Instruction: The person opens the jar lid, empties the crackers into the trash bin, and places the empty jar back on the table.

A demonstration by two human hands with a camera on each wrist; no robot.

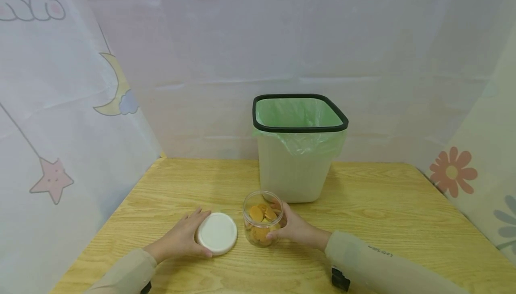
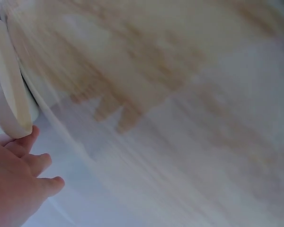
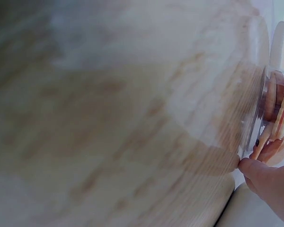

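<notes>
On the wood-grained surface (image 1: 375, 204), a pale bin (image 1: 296, 168) with a green liner (image 1: 306, 144) stood behind a clear, open-topped jar (image 1: 251, 236), around which the right hand (image 1: 296, 229) had its fingers clamped. Just left of the jar lay a round white lid (image 1: 217, 233); the left hand (image 1: 183, 238) seemed to grip its edge between thumb and fingers, though the wrist view was blurred. Round orange biscuits (image 1: 258, 213) lay inside the jar.

Right hand (image 3: 272, 189) gripping clear jar (image 3: 258, 111), biscuits (image 3: 282, 118) inside, white lid (image 3: 281, 47) beyond, wood-grain table (image 3: 109, 123)
</notes>
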